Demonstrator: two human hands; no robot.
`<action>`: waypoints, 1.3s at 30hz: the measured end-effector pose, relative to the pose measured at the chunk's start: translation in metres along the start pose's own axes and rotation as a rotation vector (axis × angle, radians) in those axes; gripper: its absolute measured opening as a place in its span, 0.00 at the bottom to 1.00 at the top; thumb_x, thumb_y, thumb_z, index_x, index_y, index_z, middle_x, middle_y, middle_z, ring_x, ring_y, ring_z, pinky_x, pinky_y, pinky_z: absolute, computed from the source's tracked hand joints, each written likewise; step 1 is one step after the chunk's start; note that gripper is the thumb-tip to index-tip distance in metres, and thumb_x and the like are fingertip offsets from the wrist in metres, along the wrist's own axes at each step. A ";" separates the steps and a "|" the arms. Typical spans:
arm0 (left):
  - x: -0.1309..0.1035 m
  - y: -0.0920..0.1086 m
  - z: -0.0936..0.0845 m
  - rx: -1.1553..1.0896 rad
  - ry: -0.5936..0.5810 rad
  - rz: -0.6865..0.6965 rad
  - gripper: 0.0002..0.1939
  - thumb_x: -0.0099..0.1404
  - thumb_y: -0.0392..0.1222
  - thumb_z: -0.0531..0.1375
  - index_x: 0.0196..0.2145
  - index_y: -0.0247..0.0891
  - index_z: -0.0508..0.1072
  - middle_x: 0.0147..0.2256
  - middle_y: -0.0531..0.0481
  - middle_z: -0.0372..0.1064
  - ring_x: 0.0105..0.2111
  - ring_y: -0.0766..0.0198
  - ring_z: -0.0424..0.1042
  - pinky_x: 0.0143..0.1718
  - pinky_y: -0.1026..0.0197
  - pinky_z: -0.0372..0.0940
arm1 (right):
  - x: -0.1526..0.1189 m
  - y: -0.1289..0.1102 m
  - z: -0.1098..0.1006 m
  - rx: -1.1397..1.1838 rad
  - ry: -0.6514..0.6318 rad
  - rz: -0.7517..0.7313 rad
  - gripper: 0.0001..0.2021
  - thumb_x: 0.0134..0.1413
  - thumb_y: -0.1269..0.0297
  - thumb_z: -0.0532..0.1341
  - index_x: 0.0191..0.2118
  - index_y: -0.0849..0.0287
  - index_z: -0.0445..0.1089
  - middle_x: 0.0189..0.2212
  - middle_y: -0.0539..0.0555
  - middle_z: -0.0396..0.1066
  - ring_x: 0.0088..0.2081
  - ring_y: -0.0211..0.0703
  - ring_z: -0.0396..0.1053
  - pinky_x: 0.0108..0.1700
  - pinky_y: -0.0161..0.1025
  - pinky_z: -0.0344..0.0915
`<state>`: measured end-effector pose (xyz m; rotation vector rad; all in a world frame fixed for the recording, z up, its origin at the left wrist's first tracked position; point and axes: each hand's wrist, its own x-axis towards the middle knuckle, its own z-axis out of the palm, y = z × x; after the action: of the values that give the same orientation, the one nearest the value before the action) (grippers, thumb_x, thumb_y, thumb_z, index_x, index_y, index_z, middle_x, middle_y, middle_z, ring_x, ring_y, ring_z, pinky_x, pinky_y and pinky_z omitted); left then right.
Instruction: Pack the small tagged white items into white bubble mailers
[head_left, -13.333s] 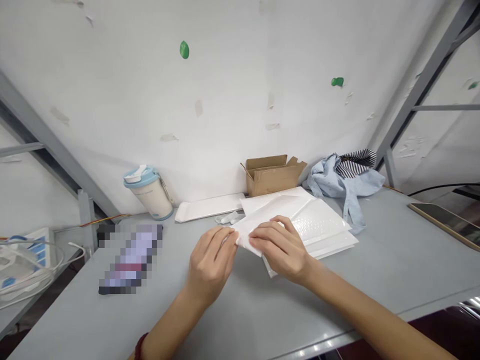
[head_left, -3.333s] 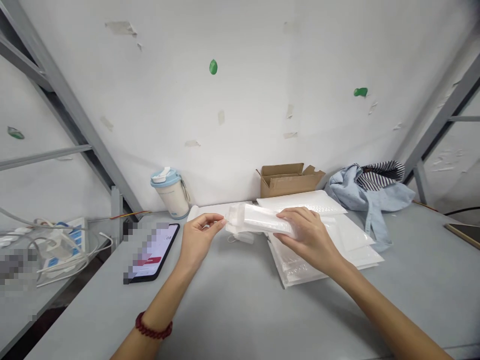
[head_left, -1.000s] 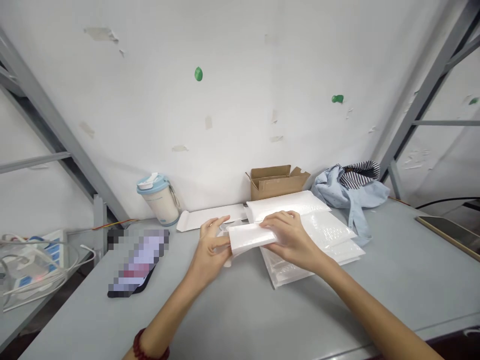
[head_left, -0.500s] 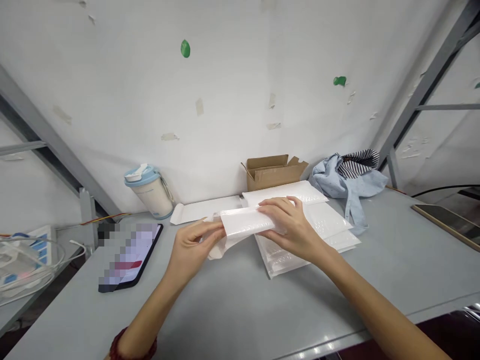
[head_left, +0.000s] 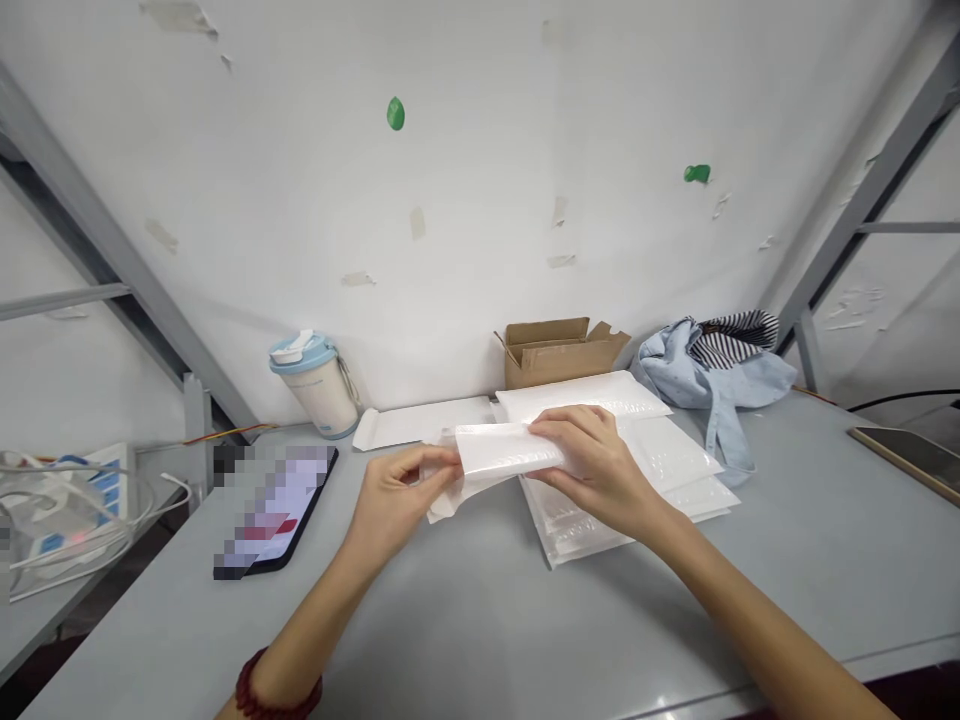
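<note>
A white bubble mailer (head_left: 499,448) is held above the grey table between my two hands. My left hand (head_left: 405,490) pinches its left end, where a thin, pale flap hangs down below the fingers. My right hand (head_left: 589,455) grips the other end, thumb below and fingers on top. Behind and under the right hand lies a stack of white bubble mailers (head_left: 671,450), spread unevenly. What is inside the held mailer, if anything, is hidden.
At the back stand a cup with a blue lid (head_left: 315,385) and an open cardboard box (head_left: 562,355). A flat white mailer (head_left: 427,420) lies between them. Light blue cloth (head_left: 690,370) is bunched at right. Phones (head_left: 285,510) rest left and right; cables (head_left: 82,520) tangle far left.
The whole view has shifted slightly, so everything sits a little further right. Both hands keep their hold on the mailer, with hardly any change in its position between them.
</note>
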<state>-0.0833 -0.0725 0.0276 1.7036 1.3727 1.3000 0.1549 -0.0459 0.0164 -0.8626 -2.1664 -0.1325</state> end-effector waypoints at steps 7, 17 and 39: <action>0.005 -0.004 0.000 -0.308 -0.094 -0.266 0.29 0.50 0.45 0.64 0.50 0.40 0.63 0.25 0.55 0.71 0.25 0.64 0.70 0.24 0.67 0.62 | 0.000 -0.006 -0.001 0.033 -0.005 -0.017 0.14 0.55 0.62 0.60 0.47 0.54 0.62 0.43 0.56 0.67 0.45 0.48 0.64 0.48 0.48 0.55; -0.007 -0.006 0.040 -0.359 -0.007 -0.396 0.11 0.49 0.45 0.61 0.19 0.36 0.67 0.15 0.56 0.59 0.15 0.71 0.55 0.16 0.68 0.49 | 0.000 -0.027 0.021 -0.359 0.079 -0.244 0.15 0.58 0.66 0.57 0.51 0.62 0.63 0.54 0.66 0.63 0.57 0.53 0.58 0.56 0.58 0.44; -0.016 -0.007 0.025 0.327 -0.133 0.707 0.16 0.61 0.27 0.52 0.45 0.33 0.70 0.46 0.40 0.69 0.49 0.54 0.66 0.50 0.48 0.65 | -0.005 -0.023 0.030 -0.299 0.257 -0.336 0.16 0.53 0.81 0.47 0.42 0.64 0.67 0.40 0.59 0.75 0.46 0.43 0.71 0.51 0.49 0.59</action>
<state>-0.0624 -0.0825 0.0076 2.6022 0.9660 1.3165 0.1242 -0.0556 -0.0034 -0.5941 -2.0561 -0.7114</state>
